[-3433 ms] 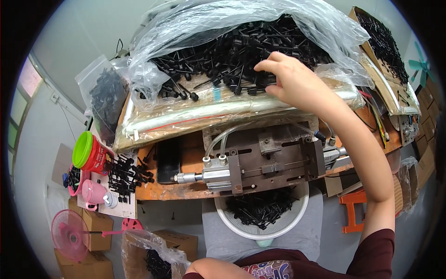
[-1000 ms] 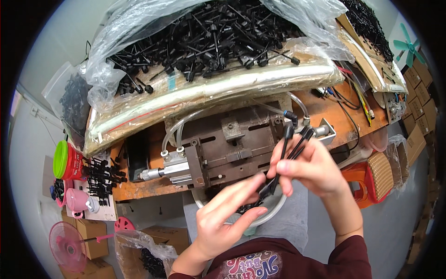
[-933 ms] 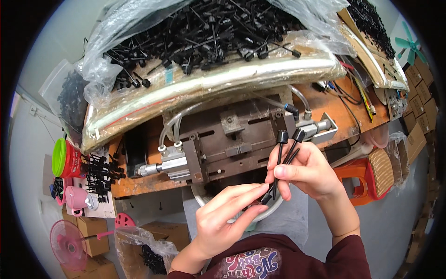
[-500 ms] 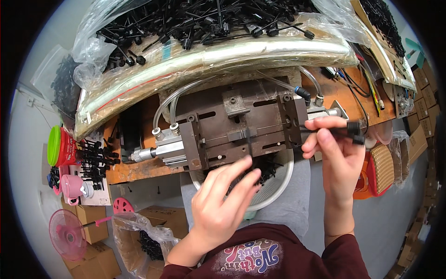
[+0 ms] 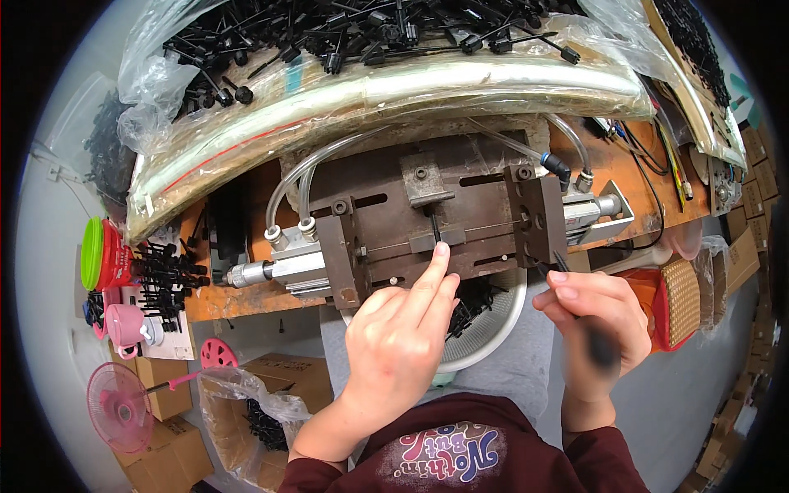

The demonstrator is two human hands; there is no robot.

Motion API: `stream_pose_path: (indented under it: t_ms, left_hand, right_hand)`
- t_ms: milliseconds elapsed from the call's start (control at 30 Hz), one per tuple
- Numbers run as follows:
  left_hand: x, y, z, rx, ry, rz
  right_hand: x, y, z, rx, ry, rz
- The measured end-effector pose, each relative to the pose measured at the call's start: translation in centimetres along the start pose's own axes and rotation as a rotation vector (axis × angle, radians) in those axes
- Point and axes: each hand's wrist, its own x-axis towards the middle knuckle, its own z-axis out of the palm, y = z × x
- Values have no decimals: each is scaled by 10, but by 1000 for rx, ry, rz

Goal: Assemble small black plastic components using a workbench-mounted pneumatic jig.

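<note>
Now that a black rod (image 5: 436, 228) lies lowered against our left hand's (image 5: 399, 341) fingertip, grip unclear, our right hand (image 5: 604, 308) clamps other rods (image 5: 604, 353).

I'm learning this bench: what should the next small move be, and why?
Probably a light push by the left hand on the black rod: its index fingertip is at the rod's near end, the rod lies across the small metal block, and the right hand holds other black parts aside.
</note>
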Motion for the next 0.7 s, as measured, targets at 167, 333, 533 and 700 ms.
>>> stream_pose_path:
  t_ms: [167,333,533,700]
  left_hand:
    - [2,2,-2,11,-22,-25]
    - [3,5,-4,14,-26,-36]
    - [3,2,-4,8,-35,-35]
    - [0,16,-29,-788,-60,-140]
  right_hand:
    - [2,5,4,-145,34,-135]
    - [-5,4,7,-213,33,-154]
    - [-10,11,13,-248,32,-232]
    - [-8,15,16,-337,-29,-403]
